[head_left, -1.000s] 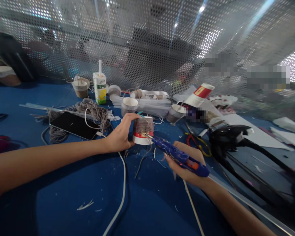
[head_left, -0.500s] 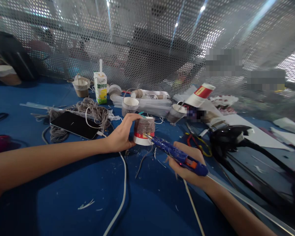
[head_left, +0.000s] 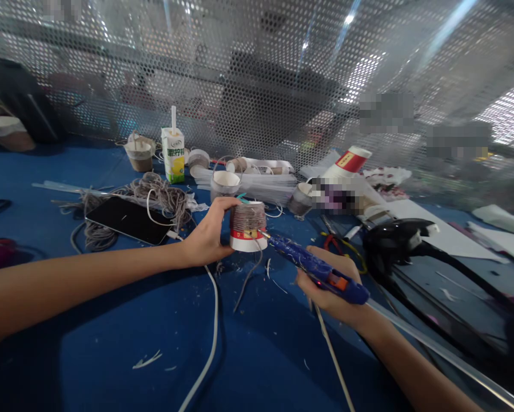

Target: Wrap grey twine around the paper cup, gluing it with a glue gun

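Blue worktop, cluttered. Paper cup near the middle, in front of the person; grey-brown yarn wound round its upper part, red band and white strip showing below. Whether its base rests on the worktop, cannot tell.

Left hand holds the cup from its left side, fingers over the top edge, thumb low down. Small teal piece by the fingertips. Right hand closed round a blue glue gun, orange trigger part visible. Nozzle points at the cup's right side, level with the red band; touching or just short of it, too small to tell. Clear rod runs from the gun's back end along the right forearm. Loose yarn end trails from the cup toward the person.

Left of the hands: black phone lying flat, white cable near it, tangled yarn heap beside and behind. Further back, drink carton, upright, straw in it. Handled cup stands behind the held one. To the right, red-and-white cup, tilted; white paper beyond. Perforated screen across the back.
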`<act>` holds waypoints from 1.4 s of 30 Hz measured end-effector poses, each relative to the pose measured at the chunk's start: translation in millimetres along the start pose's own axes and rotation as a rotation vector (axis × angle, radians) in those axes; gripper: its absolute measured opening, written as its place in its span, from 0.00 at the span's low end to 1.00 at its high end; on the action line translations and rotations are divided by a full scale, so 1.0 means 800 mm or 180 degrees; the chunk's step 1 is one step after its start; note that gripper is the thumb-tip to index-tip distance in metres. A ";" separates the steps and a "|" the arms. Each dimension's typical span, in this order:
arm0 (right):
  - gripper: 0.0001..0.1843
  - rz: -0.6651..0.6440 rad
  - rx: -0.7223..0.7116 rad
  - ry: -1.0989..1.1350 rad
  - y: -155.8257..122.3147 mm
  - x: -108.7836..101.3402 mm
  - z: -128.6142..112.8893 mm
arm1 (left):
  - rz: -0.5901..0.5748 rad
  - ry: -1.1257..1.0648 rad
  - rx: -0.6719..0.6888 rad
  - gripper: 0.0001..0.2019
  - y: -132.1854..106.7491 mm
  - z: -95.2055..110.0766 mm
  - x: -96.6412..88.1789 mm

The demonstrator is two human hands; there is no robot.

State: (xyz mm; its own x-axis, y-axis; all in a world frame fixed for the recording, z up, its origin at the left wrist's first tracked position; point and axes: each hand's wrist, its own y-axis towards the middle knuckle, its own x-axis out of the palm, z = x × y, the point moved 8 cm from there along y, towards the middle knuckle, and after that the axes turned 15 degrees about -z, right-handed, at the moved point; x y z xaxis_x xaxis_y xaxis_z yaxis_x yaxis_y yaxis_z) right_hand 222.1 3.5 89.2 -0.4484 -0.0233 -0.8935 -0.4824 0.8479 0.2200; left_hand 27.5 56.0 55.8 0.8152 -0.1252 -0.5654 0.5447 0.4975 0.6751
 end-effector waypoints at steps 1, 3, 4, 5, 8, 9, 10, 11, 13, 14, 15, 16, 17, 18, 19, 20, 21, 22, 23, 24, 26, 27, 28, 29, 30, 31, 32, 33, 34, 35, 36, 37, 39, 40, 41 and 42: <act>0.12 0.0014 -0.0023 0.0015 0.000 -0.001 0.001 | 0.0004 -0.0024 -0.0006 0.34 0.000 -0.001 0.000; 0.12 0.0047 -0.0030 0.0062 0.001 -0.003 0.002 | 0.0018 -0.0079 -0.0023 0.34 0.000 -0.002 0.000; 0.12 0.0029 -0.0004 0.0074 0.002 -0.004 0.002 | 0.0025 -0.0103 -0.0024 0.34 0.000 -0.003 0.000; 0.12 -0.0019 0.0039 0.0077 0.002 -0.004 0.003 | 0.0033 -0.0123 -0.0022 0.34 -0.001 -0.003 0.000; 0.12 -0.0113 0.0178 0.0051 0.004 -0.005 0.003 | 0.0056 -0.0166 0.0014 0.35 -0.001 -0.003 0.001; 0.12 -0.0106 0.0200 0.0047 0.005 -0.006 0.003 | 0.0067 -0.0181 0.0028 0.35 -0.001 -0.003 0.000; 0.12 -0.0084 0.0207 0.0046 0.005 -0.007 0.003 | 0.0081 -0.0196 0.0034 0.36 -0.002 -0.004 0.000; 0.12 -0.0071 0.0211 0.0043 0.005 -0.008 0.003 | 0.0092 -0.0211 0.0045 0.36 -0.002 -0.004 0.000; 0.12 -0.0035 0.0201 0.0036 0.005 -0.010 0.004 | 0.0106 -0.0249 0.0069 0.36 -0.002 -0.004 0.000; 0.12 -0.0019 0.0189 0.0037 0.005 -0.011 0.004 | 0.0109 -0.0270 0.0085 0.37 -0.002 -0.003 0.000; 0.12 -0.0005 0.0181 0.0044 0.005 -0.012 0.005 | 0.0114 -0.0291 0.0102 0.37 -0.002 -0.003 0.000; 0.12 0.0003 0.0175 0.0058 0.005 -0.012 0.005 | 0.0124 -0.0305 0.0117 0.37 -0.002 -0.002 -0.001; 0.12 0.0010 0.0174 0.0074 0.006 -0.013 0.006 | 0.0138 -0.0309 0.0133 0.37 -0.002 -0.002 -0.001; 0.12 0.0022 0.0168 0.0091 0.006 -0.013 0.006 | 0.0152 -0.0307 0.0141 0.37 -0.002 -0.001 -0.002; 0.12 0.0029 0.0163 0.0110 0.006 -0.013 0.006 | 0.0161 -0.0301 0.0146 0.37 -0.002 -0.001 -0.002; 0.12 0.0040 0.0165 0.0123 0.006 -0.013 0.007 | 0.0163 -0.0300 0.0145 0.37 -0.002 0.000 -0.003; 0.12 0.0050 0.0171 0.0131 0.006 -0.013 0.007 | 0.0160 -0.0304 0.0143 0.37 -0.002 0.000 -0.003; 0.12 0.0036 0.0182 0.0138 0.007 -0.012 0.009 | 0.0156 -0.0314 0.0141 0.37 -0.002 0.000 -0.002; 0.12 0.0022 0.0195 0.0142 0.007 -0.011 0.011 | 0.0155 -0.0327 0.0141 0.38 -0.002 0.000 -0.002; 0.12 0.0000 0.0202 0.0145 0.007 -0.009 0.015 | 0.0159 -0.0343 0.0144 0.38 -0.002 0.000 -0.003; 0.13 -0.0040 0.0202 0.0107 0.008 -0.005 0.023 | 0.0176 -0.0368 0.0137 0.38 -0.002 0.000 -0.003; 0.13 -0.0056 0.0167 0.0050 0.009 -0.004 0.027 | 0.0178 -0.0368 0.0122 0.39 -0.003 0.000 -0.004; 0.13 -0.0083 0.0122 -0.0053 0.011 -0.003 0.030 | 0.0174 -0.0360 0.0103 0.39 -0.003 0.000 -0.004; 0.13 -0.0121 0.0085 -0.0213 0.012 -0.001 0.033 | 0.0168 -0.0339 0.0091 0.39 -0.002 0.001 -0.004; 0.14 -0.0182 0.0074 -0.0402 0.015 0.001 0.035 | 0.0162 -0.0304 0.0085 0.39 -0.002 0.002 -0.005; 0.15 -0.0241 0.0081 -0.0586 0.017 0.003 0.037 | 0.0156 -0.0254 0.0086 0.39 -0.002 0.003 -0.005; 0.18 -0.0299 0.0132 -0.0746 0.019 0.004 0.039 | 0.0148 -0.0201 0.0091 0.39 -0.002 0.004 -0.006; 0.23 -0.0372 0.0237 -0.0868 0.021 0.006 0.042 | 0.0141 -0.0149 0.0093 0.39 -0.002 0.005 -0.006; 0.27 -0.0435 0.0375 -0.0946 0.023 0.008 0.045 | 0.0135 -0.0105 0.0087 0.40 -0.001 0.006 -0.007; 0.30 -0.0509 0.0509 -0.0975 0.024 0.009 0.049 | 0.0128 -0.0074 0.0069 0.40 -0.001 0.006 -0.007; 0.32 -0.0597 0.0621 -0.0970 0.025 0.011 0.053 | 0.0127 -0.0059 0.0047 0.41 -0.001 0.005 -0.007; 0.34 -0.0682 0.0702 -0.0951 0.025 0.013 0.056 | 0.0131 -0.0059 0.0030 0.41 -0.001 0.004 -0.007; 0.36 -0.0790 0.0674 -0.0858 0.023 0.014 0.058 | 0.0148 -0.0072 0.0006 0.41 -0.001 0.003 -0.006; 0.38 -0.0795 0.0572 -0.0812 0.022 0.012 0.057 | 0.0156 -0.0079 -0.0006 0.41 -0.001 0.002 -0.006; 0.40 -0.0780 0.0449 -0.0789 0.021 0.010 0.055 | 0.0160 -0.0085 -0.0024 0.40 -0.001 0.001 -0.006; 0.42 -0.0736 0.0334 -0.0796 0.020 0.006 0.052 | 0.0161 -0.0090 -0.0049 0.40 -0.001 0.000 -0.006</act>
State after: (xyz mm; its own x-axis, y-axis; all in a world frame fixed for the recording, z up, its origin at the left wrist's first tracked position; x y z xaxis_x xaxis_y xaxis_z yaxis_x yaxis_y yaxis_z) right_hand 243.7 38.6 72.3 -0.1320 -0.1016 -0.9860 -0.4638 0.8855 -0.0292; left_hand 23.3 56.0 57.7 0.8471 -0.1236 -0.5169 0.4996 0.5169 0.6952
